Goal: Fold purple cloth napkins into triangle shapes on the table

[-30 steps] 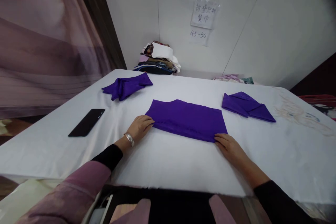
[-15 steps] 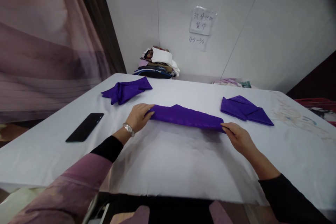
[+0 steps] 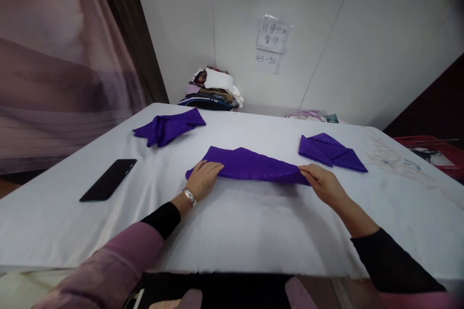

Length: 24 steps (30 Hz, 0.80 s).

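A purple cloth napkin, folded into a long band with a low peak on its far edge, lies across the middle of the table. On its left end rests my left hand, fingers laid out over the fabric; a silver bracelet circles the wrist. Pinched between thumb and fingers, the right end is held by my right hand, slightly off the tabletop. Behind on the left sits a second purple napkin, gathered into a pointed shape. A third purple napkin, folded flat with angled corners, lies beyond my right hand.
A white cloth covers the table. Left of my hands is a black phone. Against the back wall stand a pile of folded clothes and some low fabric. Paper signs hang above. A red basket is at far right.
My left hand has let go of the napkin's left corner and come down flat on that end, nearer me. The left end now spreads wider. My right hand keeps its pinch; the view shifted slightly.
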Each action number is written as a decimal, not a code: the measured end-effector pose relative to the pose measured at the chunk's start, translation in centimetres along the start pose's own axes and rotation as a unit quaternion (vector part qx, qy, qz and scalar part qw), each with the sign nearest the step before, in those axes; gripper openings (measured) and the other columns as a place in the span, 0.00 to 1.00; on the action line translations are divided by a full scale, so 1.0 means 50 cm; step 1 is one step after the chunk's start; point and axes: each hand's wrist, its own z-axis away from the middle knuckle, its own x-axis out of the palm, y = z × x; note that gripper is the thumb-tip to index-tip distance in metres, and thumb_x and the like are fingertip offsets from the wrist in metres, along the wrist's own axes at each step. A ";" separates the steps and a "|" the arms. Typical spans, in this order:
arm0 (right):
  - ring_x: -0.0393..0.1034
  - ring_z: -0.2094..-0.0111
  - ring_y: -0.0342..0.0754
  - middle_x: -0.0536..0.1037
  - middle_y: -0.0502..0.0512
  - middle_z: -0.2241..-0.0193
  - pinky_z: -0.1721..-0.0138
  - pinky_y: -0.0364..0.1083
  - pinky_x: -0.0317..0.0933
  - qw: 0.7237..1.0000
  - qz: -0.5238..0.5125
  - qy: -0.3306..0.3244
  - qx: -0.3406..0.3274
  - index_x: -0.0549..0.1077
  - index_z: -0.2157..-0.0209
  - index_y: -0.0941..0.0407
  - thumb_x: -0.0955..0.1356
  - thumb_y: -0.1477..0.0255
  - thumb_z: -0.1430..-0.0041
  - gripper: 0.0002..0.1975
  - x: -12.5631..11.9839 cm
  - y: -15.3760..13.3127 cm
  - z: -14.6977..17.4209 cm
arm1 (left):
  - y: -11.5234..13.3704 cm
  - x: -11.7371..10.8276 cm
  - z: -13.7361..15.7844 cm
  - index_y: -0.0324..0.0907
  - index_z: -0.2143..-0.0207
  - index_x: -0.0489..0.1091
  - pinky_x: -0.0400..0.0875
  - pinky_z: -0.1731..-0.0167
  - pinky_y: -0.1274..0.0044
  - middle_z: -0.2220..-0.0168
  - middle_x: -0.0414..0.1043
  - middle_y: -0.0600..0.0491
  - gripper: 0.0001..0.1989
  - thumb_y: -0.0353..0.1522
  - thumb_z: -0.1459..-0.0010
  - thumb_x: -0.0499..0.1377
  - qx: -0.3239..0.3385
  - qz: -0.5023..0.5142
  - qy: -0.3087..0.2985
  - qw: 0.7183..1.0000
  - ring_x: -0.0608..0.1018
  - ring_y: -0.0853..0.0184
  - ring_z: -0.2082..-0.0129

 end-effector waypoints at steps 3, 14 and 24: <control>0.71 0.62 0.49 0.76 0.55 0.62 0.64 0.46 0.65 0.998 0.041 -0.041 -0.019 0.69 0.54 0.53 0.61 0.60 0.40 0.16 0.002 0.000 -0.004 | -0.045 -0.018 -0.024 0.44 0.56 0.69 0.59 0.50 0.64 0.60 0.76 0.50 0.16 0.28 0.42 0.47 -0.042 0.000 0.034 0.999 0.76 0.64 0.60; 0.70 0.69 0.47 0.77 0.52 0.70 0.66 0.45 0.61 0.999 -0.012 -0.046 -0.002 0.73 0.69 0.54 0.61 0.66 0.41 0.11 -0.030 0.010 -0.171 | -0.053 -0.111 -0.179 0.39 0.56 0.69 0.65 0.58 0.69 0.62 0.76 0.47 0.18 0.40 0.42 0.52 0.001 0.033 0.057 0.998 0.75 0.61 0.61; 0.68 0.72 0.46 0.76 0.51 0.74 0.70 0.43 0.57 0.997 0.023 -0.080 -0.005 0.71 0.71 0.54 0.59 0.62 0.39 0.15 -0.065 -0.007 -0.157 | 0.021 0.001 -0.063 0.41 0.52 0.66 0.64 0.55 0.66 0.54 0.72 0.47 0.16 0.29 0.43 0.51 0.024 0.020 0.016 0.999 0.73 0.60 0.55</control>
